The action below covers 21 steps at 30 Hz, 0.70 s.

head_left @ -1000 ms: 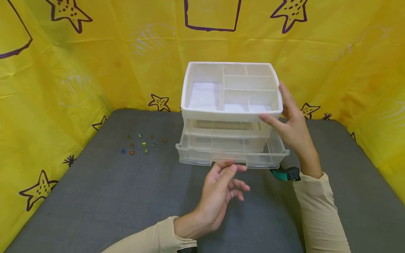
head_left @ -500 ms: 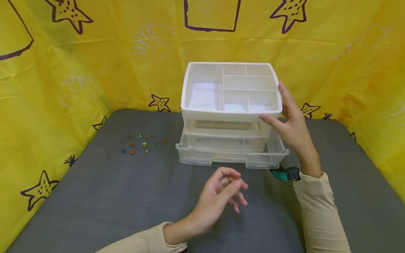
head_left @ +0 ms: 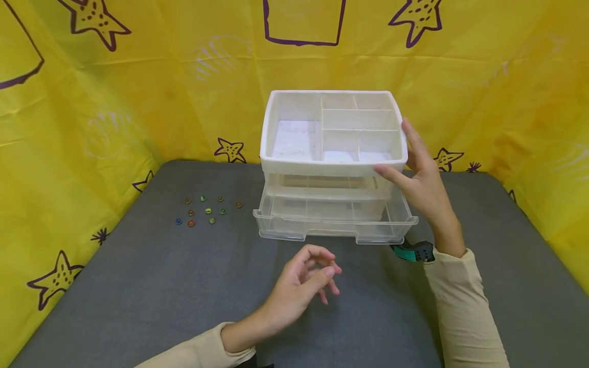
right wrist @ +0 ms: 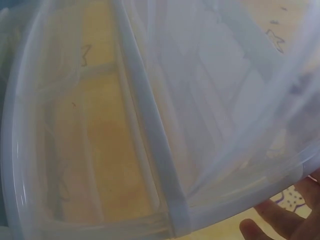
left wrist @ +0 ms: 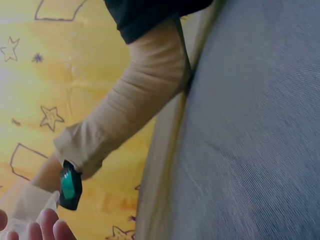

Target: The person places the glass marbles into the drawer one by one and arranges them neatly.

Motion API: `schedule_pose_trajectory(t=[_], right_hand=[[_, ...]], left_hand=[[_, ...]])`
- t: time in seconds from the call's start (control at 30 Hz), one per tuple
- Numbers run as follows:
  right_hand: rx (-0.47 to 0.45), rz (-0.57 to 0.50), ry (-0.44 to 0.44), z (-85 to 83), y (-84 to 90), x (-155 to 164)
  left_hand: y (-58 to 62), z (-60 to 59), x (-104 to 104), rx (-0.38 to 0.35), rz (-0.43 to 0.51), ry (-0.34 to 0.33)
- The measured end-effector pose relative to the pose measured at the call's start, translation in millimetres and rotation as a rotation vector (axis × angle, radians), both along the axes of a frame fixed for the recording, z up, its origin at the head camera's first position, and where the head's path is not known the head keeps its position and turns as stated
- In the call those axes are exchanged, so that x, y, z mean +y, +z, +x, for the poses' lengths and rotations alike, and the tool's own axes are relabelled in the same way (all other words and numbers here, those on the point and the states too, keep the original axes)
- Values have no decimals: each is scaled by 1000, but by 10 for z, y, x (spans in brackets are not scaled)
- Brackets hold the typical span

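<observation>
A white plastic drawer organizer [head_left: 333, 168] stands toward the back, its top divided into several compartments. Below that top, a clear drawer [head_left: 280, 231] is pulled out toward the person. My right hand [head_left: 425, 186] holds the organizer's right side, thumb over the front corner and fingers along the side. In the right wrist view the clear plastic walls [right wrist: 150, 125] fill most of the frame. My left hand [head_left: 296, 283] hovers in front of the drawer, fingers loosely bent, with nothing in it. Its fingertips [left wrist: 47, 227] show at the lower left of the left wrist view.
Several small round coloured pieces [head_left: 208, 210], green, brown, orange and blue, lie scattered left of the organizer on the dark grey table [head_left: 152, 301]. A yellow cloth [head_left: 184, 92] with drawn stars hangs behind and at both sides.
My left hand has let go of the drawer's front edge and drawn back toward the person and slightly left. The right hand keeps its place on the organizer.
</observation>
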State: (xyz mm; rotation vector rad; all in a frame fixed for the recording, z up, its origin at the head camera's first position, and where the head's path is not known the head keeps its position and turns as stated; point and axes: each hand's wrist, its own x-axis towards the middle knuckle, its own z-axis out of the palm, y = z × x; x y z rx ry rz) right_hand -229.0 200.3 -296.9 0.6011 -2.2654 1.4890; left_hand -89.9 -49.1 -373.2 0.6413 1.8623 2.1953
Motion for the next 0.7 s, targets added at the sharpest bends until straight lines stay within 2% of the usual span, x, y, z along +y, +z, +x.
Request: schedule_pose_trajectory(t=[0.13, 0.37, 0.7], right_hand=[[-10, -2, 1, -5, -5, -1], [-23, -12, 6, 12, 14, -9], [-36, -1, -15, 11, 15, -5]], left_hand=[[-8, -18, -98, 5, -67, -22], [-22, -48, -256, 0, -249, -119], [-19, -173, -479, 45, -471, -172]])
